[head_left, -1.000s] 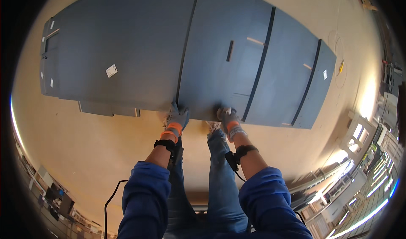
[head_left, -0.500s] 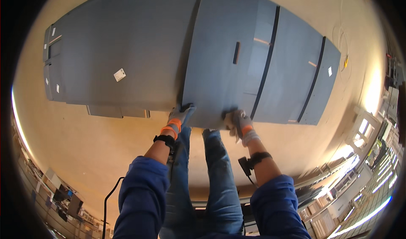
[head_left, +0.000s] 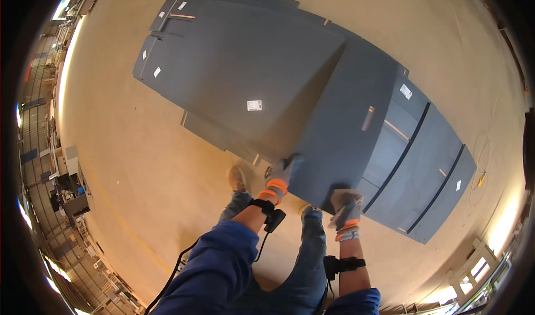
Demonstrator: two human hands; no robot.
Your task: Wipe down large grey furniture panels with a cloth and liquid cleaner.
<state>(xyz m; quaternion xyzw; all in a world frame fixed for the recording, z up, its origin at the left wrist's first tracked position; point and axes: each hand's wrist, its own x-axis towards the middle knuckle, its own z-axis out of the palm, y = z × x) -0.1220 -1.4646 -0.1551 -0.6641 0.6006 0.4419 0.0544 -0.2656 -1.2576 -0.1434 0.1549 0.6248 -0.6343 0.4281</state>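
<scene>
A long dark grey-blue panel with a small slot lies tilted across a stack of similar boards; a wide shadow runs along its left side. My left hand, in a grey glove with an orange cuff, is closed on its near left corner. At the near right corner my right hand, gloved the same way, is closed around the edge, its fingers partly hidden. Underneath to the left spreads a large flat board with a white label.
More grey boards with dark gaps and pale wooden strips between them lie to the right. A thin cable with a yellow end rests on the tan floor at the far right. Shelving and clutter line the left rim.
My view has turned, so the boards now slant down to the right. The shadow beside the held panel has widened. My feet are now apart, and both hands still hold the panel's near end.
</scene>
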